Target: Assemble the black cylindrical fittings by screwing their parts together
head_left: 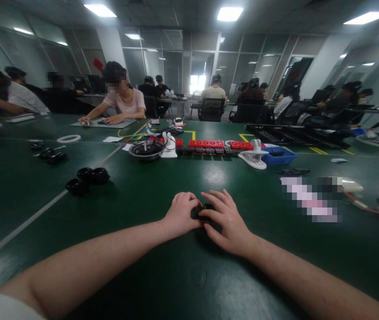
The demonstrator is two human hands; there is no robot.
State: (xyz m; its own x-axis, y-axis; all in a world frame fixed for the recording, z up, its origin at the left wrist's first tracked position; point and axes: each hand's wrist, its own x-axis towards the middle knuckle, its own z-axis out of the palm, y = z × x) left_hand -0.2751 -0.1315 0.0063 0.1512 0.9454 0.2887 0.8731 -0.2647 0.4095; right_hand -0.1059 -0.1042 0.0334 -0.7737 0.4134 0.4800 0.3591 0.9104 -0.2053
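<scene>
Bare forearms lead to left hand (181, 212) and right hand (224, 218), both clasping one small black part (200, 211); three black rings (87, 178) far left untouched.

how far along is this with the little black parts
Nothing on the green table shows as finished. In hand: the left hand and right hand meet around one small black part. Still lying untouched: three black round parts to the left, and more black pieces farther back.
</scene>
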